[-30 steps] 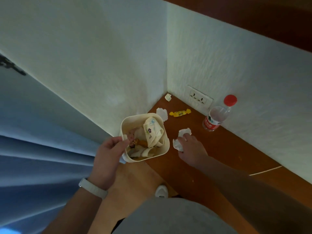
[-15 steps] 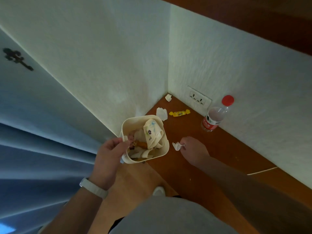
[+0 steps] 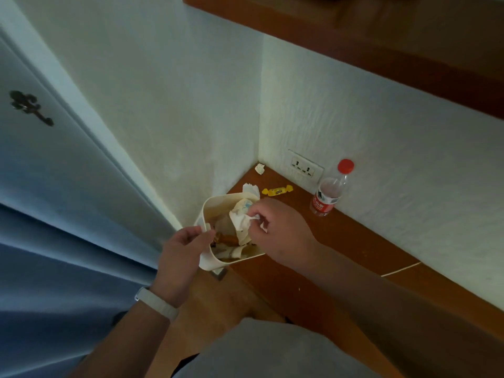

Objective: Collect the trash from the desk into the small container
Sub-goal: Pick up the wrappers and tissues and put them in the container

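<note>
A small cream container holds crumpled wrappers and paper at the left end of the brown desk. My left hand grips its near-left rim. My right hand hovers over the container's right side, fingers pinched on a crumpled white tissue. Farther back on the desk lie a white paper scrap, a yellow candy wrapper and a small white wad in the corner.
A clear plastic bottle with a red cap stands against the right wall beside a wall socket. White walls meet in the corner behind the desk. A blue curtain hangs at the left. A thin white cable lies on the desk.
My right hand picked the white tissue up from the desk and carried it left over the container. The left hand kept its hold on the rim.
</note>
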Available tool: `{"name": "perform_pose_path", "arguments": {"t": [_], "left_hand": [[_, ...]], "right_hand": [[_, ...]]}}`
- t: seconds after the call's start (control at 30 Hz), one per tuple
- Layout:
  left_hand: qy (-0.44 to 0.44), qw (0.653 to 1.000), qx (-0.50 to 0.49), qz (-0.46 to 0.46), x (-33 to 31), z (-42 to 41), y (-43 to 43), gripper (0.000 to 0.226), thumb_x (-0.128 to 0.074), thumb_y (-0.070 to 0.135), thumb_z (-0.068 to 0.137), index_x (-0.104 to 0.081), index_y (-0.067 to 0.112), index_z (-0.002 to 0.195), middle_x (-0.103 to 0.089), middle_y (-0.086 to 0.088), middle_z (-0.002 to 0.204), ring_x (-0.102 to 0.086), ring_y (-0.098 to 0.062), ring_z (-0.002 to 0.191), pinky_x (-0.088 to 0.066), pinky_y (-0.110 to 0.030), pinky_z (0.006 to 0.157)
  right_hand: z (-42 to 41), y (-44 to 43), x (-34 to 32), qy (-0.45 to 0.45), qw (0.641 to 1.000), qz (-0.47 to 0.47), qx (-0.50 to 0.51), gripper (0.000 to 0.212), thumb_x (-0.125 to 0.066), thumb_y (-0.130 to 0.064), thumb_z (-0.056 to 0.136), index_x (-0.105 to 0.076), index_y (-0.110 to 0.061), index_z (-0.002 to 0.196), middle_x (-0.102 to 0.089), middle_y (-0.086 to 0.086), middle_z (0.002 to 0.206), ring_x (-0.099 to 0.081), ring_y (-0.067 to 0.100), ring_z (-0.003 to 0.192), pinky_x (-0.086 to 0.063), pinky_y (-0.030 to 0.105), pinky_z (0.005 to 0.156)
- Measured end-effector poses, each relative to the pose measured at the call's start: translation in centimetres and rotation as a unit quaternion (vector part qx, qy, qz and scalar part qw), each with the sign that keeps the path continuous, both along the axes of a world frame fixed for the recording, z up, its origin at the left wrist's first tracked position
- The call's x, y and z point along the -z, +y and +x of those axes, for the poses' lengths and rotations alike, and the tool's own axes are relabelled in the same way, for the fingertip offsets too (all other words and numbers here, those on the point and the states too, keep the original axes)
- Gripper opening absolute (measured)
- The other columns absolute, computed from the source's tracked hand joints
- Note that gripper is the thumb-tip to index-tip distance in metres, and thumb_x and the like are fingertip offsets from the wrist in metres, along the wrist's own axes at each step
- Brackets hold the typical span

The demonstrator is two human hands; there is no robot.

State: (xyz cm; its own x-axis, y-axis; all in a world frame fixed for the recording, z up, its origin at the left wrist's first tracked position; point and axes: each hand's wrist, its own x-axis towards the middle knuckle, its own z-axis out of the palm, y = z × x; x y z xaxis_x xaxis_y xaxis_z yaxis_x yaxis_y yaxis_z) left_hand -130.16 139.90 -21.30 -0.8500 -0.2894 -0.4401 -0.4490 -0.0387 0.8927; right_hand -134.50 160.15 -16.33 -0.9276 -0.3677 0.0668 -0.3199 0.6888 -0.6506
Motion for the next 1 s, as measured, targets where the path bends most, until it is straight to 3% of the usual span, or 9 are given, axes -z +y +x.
{"name": "perform_pose_path", "arguments": {"t": [0.2,0.37,0.5,0.57,0.67,0.77,0.9,1.0], "left_hand": [[-0.011,1.000,0.013,-0.006,-0.1,0.5,0.1,0.023,-0.070,0.030,0.092,-0.073,0.015,0.110,-0.076,-0.010,0.106,-0.071,-0.028,0.101,-0.052,-0.030,0.074],[-0.022,1.000,-0.001,-0.007,-0.1,0.3,0.1,0.025,-0.068,0.030,0.093,-0.071,0.013,0.112,-0.073,-0.007,0.100,-0.068,-0.020,0.086,-0.049,-0.021,0.056],[-0.033,0.999,-0.028,-0.007,0.1,-0.1,0.1,0.016,-0.067,0.026,0.094,-0.071,0.013,0.102,-0.070,-0.005,0.089,-0.063,-0.017,0.074,-0.043,-0.012,0.041],[-0.031,0.999,-0.042,-0.012,0.3,-0.4,-0.3,0.016,-0.069,0.025,0.093,-0.072,0.011,0.101,-0.071,-0.007,0.090,-0.064,-0.019,0.076,-0.047,-0.015,0.047],[-0.034,0.997,-0.063,-0.005,0.7,-0.6,-0.9,0.022,-0.073,0.024,0.089,-0.074,0.007,0.104,-0.074,-0.014,0.096,-0.068,-0.028,0.086,-0.052,-0.032,0.067],[-0.039,0.995,-0.087,-0.013,1.0,-0.9,-1.1,0.020,-0.073,0.021,0.089,-0.074,0.007,0.102,-0.076,-0.015,0.096,-0.070,-0.027,0.086,-0.055,-0.036,0.072],[-0.035,0.992,-0.119,-0.013,1.2,-1.7,-0.9,0.015,-0.072,0.019,0.089,-0.075,0.009,0.100,-0.074,-0.010,0.092,-0.068,-0.021,0.083,-0.053,-0.027,0.069],[-0.031,0.990,-0.137,0.011,1.2,-2.2,-0.7,0.023,-0.076,0.025,0.085,-0.075,0.010,0.102,-0.075,-0.015,0.100,-0.070,-0.028,0.091,-0.058,-0.038,0.080]], "right_hand": [[-0.2,-2.1,1.0,0.009,0.994,0.081,-0.079,0.025,-0.050,-0.025,0.095,-0.062,-0.022,0.117,-0.061,-0.005,0.106,-0.058,0.012,0.090,-0.053,0.035,0.075],[-0.9,-1.7,1.5,0.023,0.989,0.067,-0.133,0.031,-0.055,-0.034,0.093,-0.061,-0.020,0.119,-0.056,-0.004,0.114,-0.050,0.011,0.102,-0.047,0.030,0.083],[-2.9,-0.1,1.4,0.034,0.994,0.022,-0.098,0.027,-0.058,-0.029,0.094,-0.063,-0.015,0.117,-0.056,-0.005,0.111,-0.048,0.009,0.103,-0.039,0.022,0.085],[-4.7,0.8,2.1,0.038,0.996,0.015,-0.075,0.023,-0.059,-0.026,0.094,-0.064,-0.013,0.112,-0.055,-0.005,0.106,-0.048,0.007,0.095,-0.038,0.019,0.079],[-8.0,2.0,4.7,0.039,0.996,0.064,-0.041,0.023,-0.057,-0.028,0.094,-0.063,-0.013,0.111,-0.055,-0.002,0.107,-0.051,0.010,0.094,-0.043,0.025,0.078],[-10.8,2.9,8.6,-0.003,0.991,0.134,-0.010,0.028,-0.055,-0.030,0.094,-0.061,-0.013,0.116,-0.053,0.001,0.114,-0.053,0.014,0.097,-0.046,0.028,0.078],[-13.5,3.7,13.1,-0.039,0.977,0.209,-0.007,0.043,-0.057,-0.030,0.091,-0.053,-0.011,0.130,-0.049,0.009,0.125,-0.051,0.024,0.111,-0.047,0.036,0.084],[-15.1,3.9,15.3,-0.035,0.968,0.250,-0.007,0.053,-0.059,-0.030,0.087,-0.044,-0.013,0.135,-0.047,0.011,0.130,-0.049,0.030,0.119,-0.049,0.043,0.088]]}}
